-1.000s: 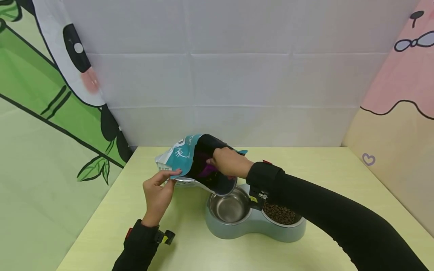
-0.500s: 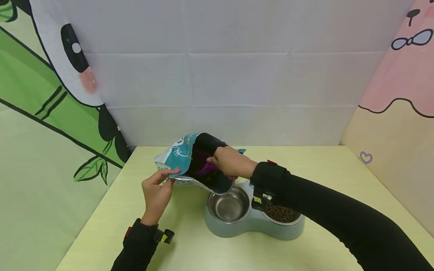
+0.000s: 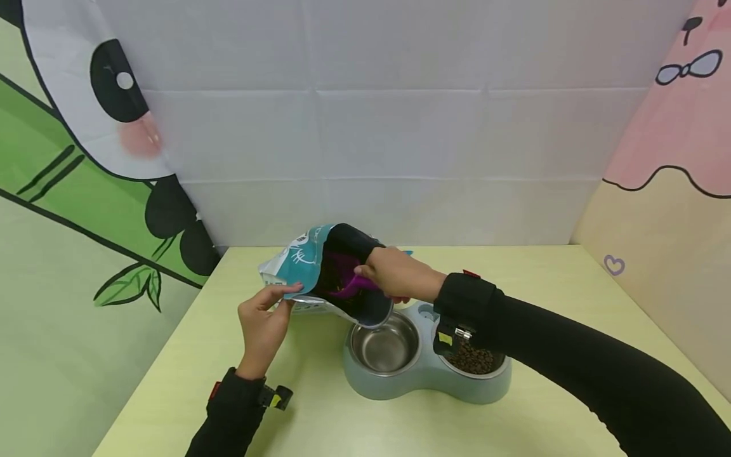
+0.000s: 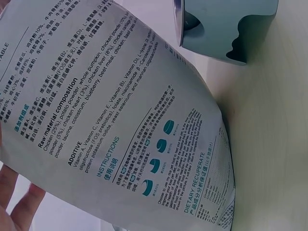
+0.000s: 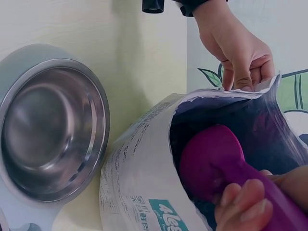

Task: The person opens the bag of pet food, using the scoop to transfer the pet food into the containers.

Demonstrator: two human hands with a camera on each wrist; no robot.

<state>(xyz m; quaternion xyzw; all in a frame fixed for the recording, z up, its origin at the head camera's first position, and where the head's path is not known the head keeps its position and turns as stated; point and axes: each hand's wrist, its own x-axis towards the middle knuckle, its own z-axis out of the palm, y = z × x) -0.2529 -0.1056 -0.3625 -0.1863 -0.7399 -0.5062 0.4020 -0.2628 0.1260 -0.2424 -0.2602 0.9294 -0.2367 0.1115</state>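
A white and teal pet food bag (image 3: 308, 260) lies tilted on the table, its dark mouth towards the right. My left hand (image 3: 265, 324) pinches the rim of that mouth between thumb and fingers. Reaching into the opening, my right hand (image 3: 400, 274) grips the handle of a purple scoop (image 5: 211, 163). The scoop's bowl is inside the bag; whether it holds food cannot be seen. Beside the bag stands a grey-blue double feeder (image 3: 422, 379). Its left steel bowl (image 3: 385, 346) shows bare metal, and brown kibble (image 3: 473, 359) lies in the right one, partly hidden by my right wrist.
The pale yellow table (image 3: 320, 412) ends at a white sheet (image 3: 400, 139) behind. Cartoon-printed cloths hang at the left and right sides. The feeder stands just in front of the bag's mouth, below the right forearm.
My right hand has drawn slightly to the right, and more of the purple scoop shows in the bag's mouth. The left hand still holds the rim in nearly the same place.
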